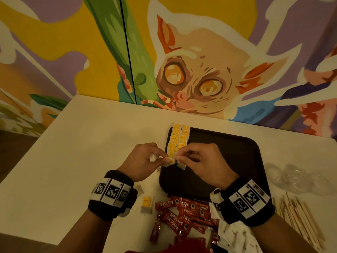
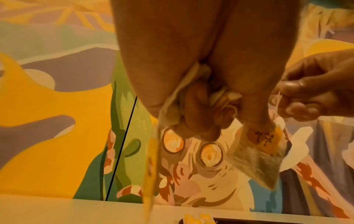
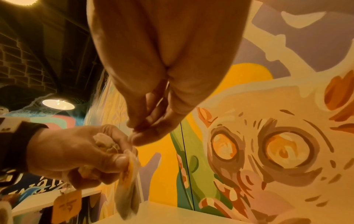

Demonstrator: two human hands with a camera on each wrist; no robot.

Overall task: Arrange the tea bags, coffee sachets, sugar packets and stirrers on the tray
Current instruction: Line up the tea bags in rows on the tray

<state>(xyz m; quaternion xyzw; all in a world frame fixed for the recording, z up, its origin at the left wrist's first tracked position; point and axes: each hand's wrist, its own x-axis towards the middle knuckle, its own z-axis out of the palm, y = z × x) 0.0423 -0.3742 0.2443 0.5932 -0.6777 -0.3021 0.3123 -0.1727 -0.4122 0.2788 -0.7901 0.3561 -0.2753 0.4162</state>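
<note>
A: Where are the hands?

B: Both are raised over the near left corner of the dark tray (image 1: 237, 161), close together. The left hand (image 1: 144, 161) has its fingers (image 2: 193, 121) curled round a bunch of tea bags, and its thumb and forefinger pinch one tea bag (image 2: 256, 154) with a yellow tag, which hangs below the hand.

A: And the right?

B: The right hand (image 1: 200, 161) has its fingers (image 3: 151, 121) drawn narrow, tips pressed together. From the left wrist view they pinch a thin white string (image 2: 277, 101) just beside the hanging bag.

A: What is on the tray?

B: Two rows of tea bags (image 1: 178, 139) with yellow tags run along its left edge, overlapping, the far end reaching over the rim.

A: And the other things?

B: Red coffee sachets (image 1: 175, 216) lie in a loose heap on the white surface (image 1: 73, 161) at the tray's near edge. One tea bag (image 1: 146, 204) lies alone just left of them. Wooden stirrers (image 1: 299, 218) lie side by side to the right, near a crumpled clear plastic bag (image 1: 295, 178).
</note>
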